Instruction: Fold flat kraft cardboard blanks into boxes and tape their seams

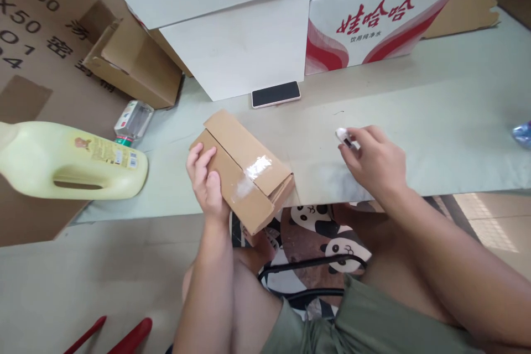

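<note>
A small brown cardboard box point(232, 168) is tilted at the table's front edge, its near end jutting past it. My left hand point(210, 191) grips the box by its left side, with fingers and thumb on the top flaps. Shiny clear tape point(258, 167) lies across the seam between the flaps, which meet along a long gap. To the right of the box, over the table, my right hand point(375, 160) pinches a small white object point(343, 135) with a dark part. Its kind cannot be made out. The right hand is apart from the box.
A phone point(276, 94) lies before stacked white cartons point(244, 44) on the table point(448, 121). On the left are a pale yellow jug point(37, 160), a clear bottle point(135, 121) and an open cardboard box point(141, 61). A blue-tinted bottle point(522, 135) is at the right edge.
</note>
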The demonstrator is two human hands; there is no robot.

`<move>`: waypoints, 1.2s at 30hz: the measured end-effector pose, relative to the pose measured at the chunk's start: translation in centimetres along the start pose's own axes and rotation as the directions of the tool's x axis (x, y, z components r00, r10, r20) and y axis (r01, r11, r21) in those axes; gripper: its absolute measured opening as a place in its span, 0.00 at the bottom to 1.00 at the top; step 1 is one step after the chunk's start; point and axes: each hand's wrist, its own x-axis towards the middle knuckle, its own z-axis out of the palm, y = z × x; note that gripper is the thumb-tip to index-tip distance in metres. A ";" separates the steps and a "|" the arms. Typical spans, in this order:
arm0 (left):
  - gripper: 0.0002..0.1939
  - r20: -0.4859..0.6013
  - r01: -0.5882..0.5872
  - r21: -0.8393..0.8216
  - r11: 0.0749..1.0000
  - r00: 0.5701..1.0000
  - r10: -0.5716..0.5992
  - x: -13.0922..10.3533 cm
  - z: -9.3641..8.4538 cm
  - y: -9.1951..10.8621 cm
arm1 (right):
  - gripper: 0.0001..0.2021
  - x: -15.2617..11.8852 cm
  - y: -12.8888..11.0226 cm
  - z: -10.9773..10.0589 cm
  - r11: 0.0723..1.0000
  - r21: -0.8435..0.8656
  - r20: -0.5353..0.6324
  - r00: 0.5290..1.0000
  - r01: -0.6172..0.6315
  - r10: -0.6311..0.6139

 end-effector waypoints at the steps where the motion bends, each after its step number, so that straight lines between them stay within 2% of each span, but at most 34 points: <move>1: 0.21 -0.014 0.002 0.025 1.000 1.000 -0.001 -0.2 0.3 0.3 | 0.07 -0.2 -0.3 -0.3 0.995 0.085 -0.137 0.990 0.048 -0.036; 3: 0.21 -0.043 0.014 0.086 0.996 0.999 -0.010 -0.6 1.0 0.8 | 0.08 -0.9 -1.1 -0.9 0.929 0.296 -0.369 0.924 0.221 -0.103; 5: 0.22 -0.065 0.029 0.134 0.991 0.998 -0.021 -1.0 1.5 1.3 | 0.11 -1.7 -2.1 -1.4 0.758 0.502 -0.517 0.847 0.416 -0.122; 6: 0.22 -0.069 0.035 0.152 0.988 0.997 -0.025 -1.1 1.7 1.5 | 0.10 -2.1 -2.6 -1.6 0.662 0.575 -0.553 0.824 0.481 -0.119; 8: 0.23 -0.068 0.038 0.179 0.983 0.997 -0.026 -1.3 1.9 1.7 | 0.06 -3.0 -3.7 -1.8 0.551 0.645 -0.558 0.819 0.530 -0.134; 12: 0.23 -0.054 0.027 0.195 0.980 0.998 -0.016 -1.3 1.8 1.8 | 0.09 -4.0 -5.7 -2.2 0.487 0.670 -0.489 0.826 0.561 -0.279; 15: 0.24 -0.043 0.022 0.191 0.981 0.999 -0.014 -1.2 1.7 1.9 | 0.09 -4.1 -6.7 -2.6 0.376 0.669 -0.457 0.754 0.641 -0.471; 18: 0.23 -0.035 0.020 0.191 0.981 0.999 -0.013 -1.2 1.7 2.1 | 0.08 -3.8 -7.2 -2.9 0.357 0.602 -0.440 0.670 0.714 -0.598; 22: 0.23 -0.037 0.013 0.198 0.980 0.999 -0.006 -1.3 1.7 2.1 | 0.06 -3.7 -7.2 -2.9 0.343 0.553 -0.461 0.622 0.759 -0.633; 28: 0.24 -0.048 0.019 0.219 0.976 0.999 -0.009 -1.3 1.8 1.9 | 0.06 -3.7 -7.1 -3.0 0.340 0.554 -0.472 0.623 0.760 -0.623; 36: 0.24 -0.042 0.034 0.221 0.975 0.999 -0.026 -1.3 1.9 2.1 | 0.05 -3.9 -7.3 -3.3 0.402 0.527 -0.426 0.642 0.749 -0.638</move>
